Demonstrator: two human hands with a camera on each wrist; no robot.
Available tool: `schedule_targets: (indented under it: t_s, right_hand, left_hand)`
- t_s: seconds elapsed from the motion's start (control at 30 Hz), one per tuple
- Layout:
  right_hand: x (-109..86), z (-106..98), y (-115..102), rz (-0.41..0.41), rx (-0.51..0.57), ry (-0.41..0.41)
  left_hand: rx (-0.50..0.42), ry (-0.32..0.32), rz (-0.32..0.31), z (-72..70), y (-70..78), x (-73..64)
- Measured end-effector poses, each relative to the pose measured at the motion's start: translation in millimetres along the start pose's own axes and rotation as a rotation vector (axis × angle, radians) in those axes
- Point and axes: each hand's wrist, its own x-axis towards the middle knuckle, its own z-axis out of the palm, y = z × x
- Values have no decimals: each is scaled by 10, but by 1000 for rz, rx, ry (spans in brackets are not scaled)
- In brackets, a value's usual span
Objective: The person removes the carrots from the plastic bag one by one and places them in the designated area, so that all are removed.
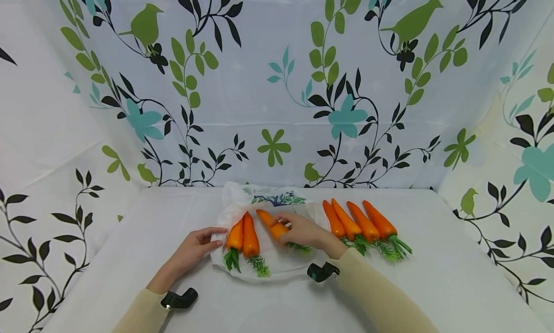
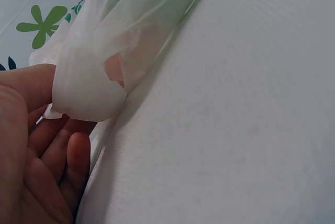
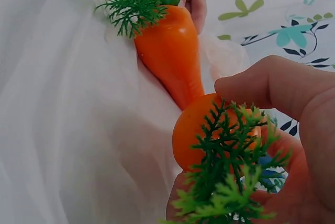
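Note:
My right hand point(image 1: 303, 229) grips an orange carrot point(image 1: 265, 218) with leafy green tops, over the white plastic bag point(image 1: 281, 270). In the right wrist view, the thumb and fingers are round the held carrot's thick end point(image 3: 191, 135), and its greens point(image 3: 225, 156) hang toward the camera. Two more carrots point(image 1: 250, 237) lie side by side on the bag, tips pointing away. At the bag's left edge, my left hand point(image 1: 195, 249) holds the thin plastic point(image 2: 86, 85) between thumb and fingers.
Several carrots point(image 1: 377, 217) lie in a row right of the bag, greens toward the near side. White cloth covers the table point(image 1: 259, 309). Behind it hangs a curtain point(image 1: 255, 83) printed with leaves and birds. Both wrists wear dark bands point(image 1: 179, 299).

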Motion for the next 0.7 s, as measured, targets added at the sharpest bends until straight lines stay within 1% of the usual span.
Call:
schedule_targets:
  t_s: [0.23, 0.4, 0.7]
  right_hand:
    - [-95, -74, -63, 1, 16, 6]
    - [-167, -124, -104, -20, 4, 6]
    - [-296, -205, -101, -75, -43, 9]
  left_hand:
    - [-14, -3, 1, 2, -13, 3]
    - [-11, 2, 6, 3, -15, 2]
    - [-6, -3, 2, 5, 4, 0]
